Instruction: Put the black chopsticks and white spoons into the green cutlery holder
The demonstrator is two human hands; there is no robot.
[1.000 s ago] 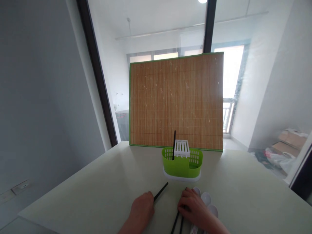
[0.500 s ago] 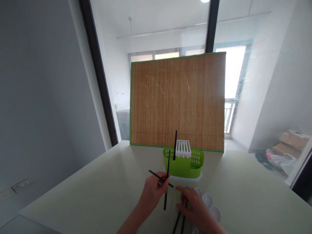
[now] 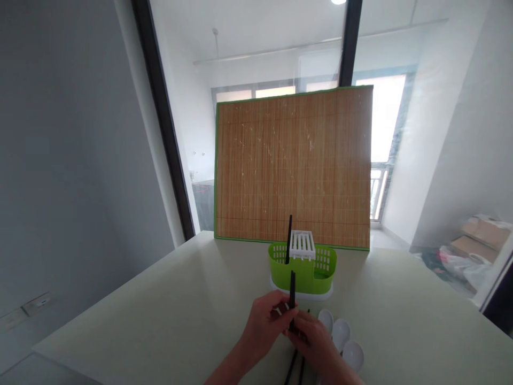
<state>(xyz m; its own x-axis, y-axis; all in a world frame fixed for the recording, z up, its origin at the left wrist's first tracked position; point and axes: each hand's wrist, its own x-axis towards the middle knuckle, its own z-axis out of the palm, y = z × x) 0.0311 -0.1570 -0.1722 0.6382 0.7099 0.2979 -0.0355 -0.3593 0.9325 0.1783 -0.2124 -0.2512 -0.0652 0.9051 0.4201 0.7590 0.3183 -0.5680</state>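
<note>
1. Grasps paired black sticks (image 3: 292, 291) in fingers of left hand (image 3: 264, 320); meets lower ends with right hand (image 3: 313, 338), closure hidden.
2. Points sticks nearly upright in view, tips before near wall of green basket (image 3: 303, 274), toward desk's (image 3: 168, 310) far edge.
3. Has white spoons (image 3: 341, 335) just beside right hand.
4. Offers broad surface between left hand and left edge.

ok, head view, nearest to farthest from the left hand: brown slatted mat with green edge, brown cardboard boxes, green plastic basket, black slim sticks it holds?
1. Black slim sticks: in the grip of the left hand.
2. Green basket: just ahead, slightly right.
3. Slatted mat: upright behind the basket.
4. Cardboard boxes: far right background.
</note>
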